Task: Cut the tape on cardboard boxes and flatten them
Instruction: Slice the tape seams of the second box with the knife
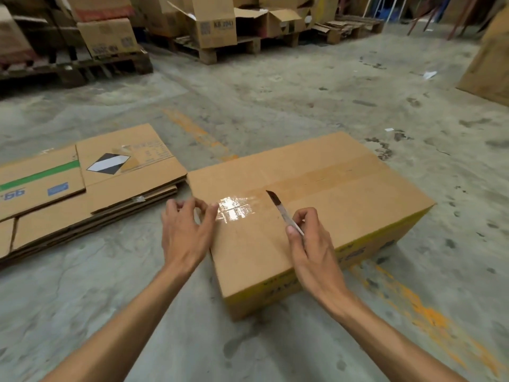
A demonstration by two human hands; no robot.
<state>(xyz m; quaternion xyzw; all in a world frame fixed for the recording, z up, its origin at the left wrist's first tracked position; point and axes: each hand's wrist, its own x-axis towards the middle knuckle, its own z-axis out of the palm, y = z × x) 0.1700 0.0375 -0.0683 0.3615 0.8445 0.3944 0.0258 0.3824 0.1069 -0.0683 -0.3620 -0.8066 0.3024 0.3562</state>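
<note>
Lying flat on the concrete floor [275, 92], the closed cardboard box [344, 194] occupies the centre of the view, with a strip of clear tape [235, 208] running along its top seam and glaring near the left end. The right hand [311, 244] grips a knife [281, 210], its fingers [305, 216] curled round the pale handle and the thumb pressed along it; the dark blade points away from the person and its tip sits at the seam, just right of the glare. The left hand [184, 230] rests at the box's left edge, its fingers spread and lightly bent, the fingertips touching the top near the end of the tape and holding nothing. Just beside the box, to the left, a stack of flattened boxes [82, 183] lies on the floor, the top sheets bearing a green stripe and a black-and-white diamond label. Well apart, at the far side, wooden pallets [220, 51] carry opened cartons [217, 23].
</note>
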